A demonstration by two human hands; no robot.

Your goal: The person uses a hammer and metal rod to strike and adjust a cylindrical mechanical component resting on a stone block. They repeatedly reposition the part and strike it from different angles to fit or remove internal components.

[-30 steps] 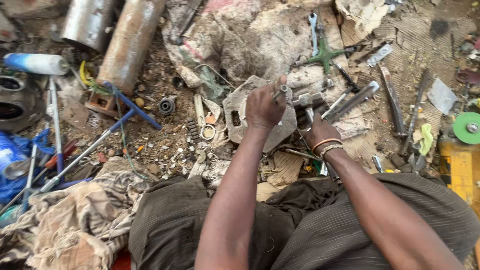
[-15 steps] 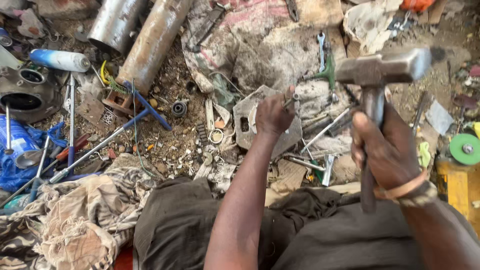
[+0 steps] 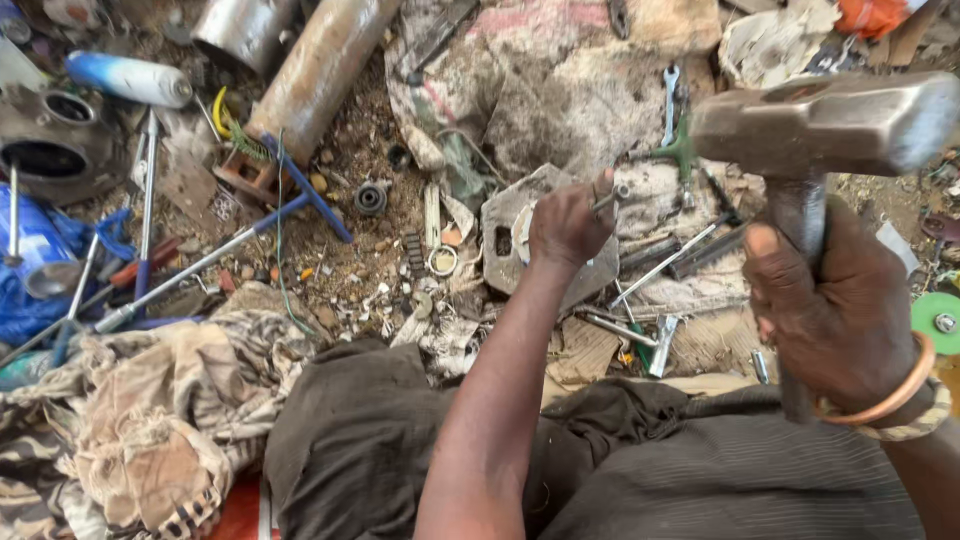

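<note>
At three o'clock in the head view, the right hand (image 3: 835, 310) grips the handle of a heavy steel hammer (image 3: 825, 120), fingers wrapped tight, its head raised toward two o'clock. Near centre, the left hand (image 3: 565, 225) pinches a thin metal rod (image 3: 610, 198) between closed fingertips over a flat grey metal plate (image 3: 510, 240) lying on the littered dirt. At eleven o'clock lies a rusty pipe (image 3: 320, 70); a green disc (image 3: 935, 322) sits at the right edge.

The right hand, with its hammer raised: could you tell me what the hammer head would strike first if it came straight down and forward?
Probably the small metal rod pinched in the left hand over the flat metal plate. The right hand holds the hammer near the camera, so depth is uncertain.
</note>
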